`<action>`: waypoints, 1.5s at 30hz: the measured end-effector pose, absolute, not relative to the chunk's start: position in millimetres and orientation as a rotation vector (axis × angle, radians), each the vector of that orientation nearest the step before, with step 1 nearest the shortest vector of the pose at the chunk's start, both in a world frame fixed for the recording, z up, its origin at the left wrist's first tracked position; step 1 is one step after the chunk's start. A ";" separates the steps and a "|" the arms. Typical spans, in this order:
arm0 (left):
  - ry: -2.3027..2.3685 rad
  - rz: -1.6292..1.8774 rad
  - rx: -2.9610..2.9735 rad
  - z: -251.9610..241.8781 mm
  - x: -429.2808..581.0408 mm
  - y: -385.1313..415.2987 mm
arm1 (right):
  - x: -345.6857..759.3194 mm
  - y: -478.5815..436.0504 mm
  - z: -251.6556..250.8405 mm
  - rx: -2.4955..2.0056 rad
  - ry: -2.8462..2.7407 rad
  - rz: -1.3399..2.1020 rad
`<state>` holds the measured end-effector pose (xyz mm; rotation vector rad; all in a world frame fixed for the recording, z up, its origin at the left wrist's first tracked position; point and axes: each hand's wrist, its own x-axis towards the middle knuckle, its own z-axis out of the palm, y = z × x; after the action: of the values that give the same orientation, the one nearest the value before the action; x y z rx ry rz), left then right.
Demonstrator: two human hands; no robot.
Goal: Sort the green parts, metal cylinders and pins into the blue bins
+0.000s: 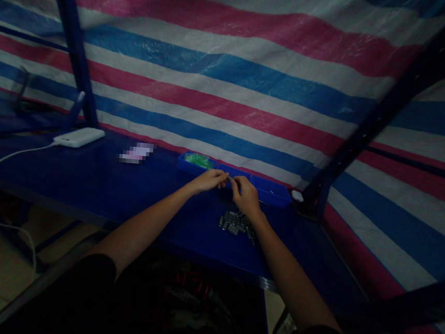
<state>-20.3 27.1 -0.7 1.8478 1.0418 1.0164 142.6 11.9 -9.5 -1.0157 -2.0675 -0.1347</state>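
My left hand [208, 180] and my right hand [246, 195] meet above the blue table, fingers pinched together. Between their fingertips is a small grey piece [230, 178], too small and dim to name. Below my right hand lies a pile of small, shiny, grey metal cylinders [233, 223], partly hidden by my right wrist. Behind my hands stands a blue bin [182, 163] holding bright green pieces [198, 160]. To its right are more blue bins [270, 192], their contents mostly not visible.
On the left of the blue table [142, 196] lies a white device [80, 137] with a white cable. A blurred-out pink and white item [137, 152] is nearby. A round white object [297, 196] sits by the right frame post [348, 152]. Striped sheeting [213, 98] hangs behind.
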 end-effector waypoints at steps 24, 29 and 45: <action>0.969 0.181 2.385 -6.0 -17.5 12.8 | 187.5 49.9 -24.3 -1.369 -1.788 -0.299; 0.966 0.176 2.398 -7.1 -18.0 13.1 | 178.1 41.8 -19.8 -1.394 -1.842 -0.250; 1.283 0.746 2.230 -3.7 -24.9 26.3 | 148.1 19.3 -14.5 -0.953 -2.235 -0.086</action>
<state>-24.9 26.3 -3.7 2.2300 1.2831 0.7462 148.1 19.3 -14.5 -0.9532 -2.2351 -0.0862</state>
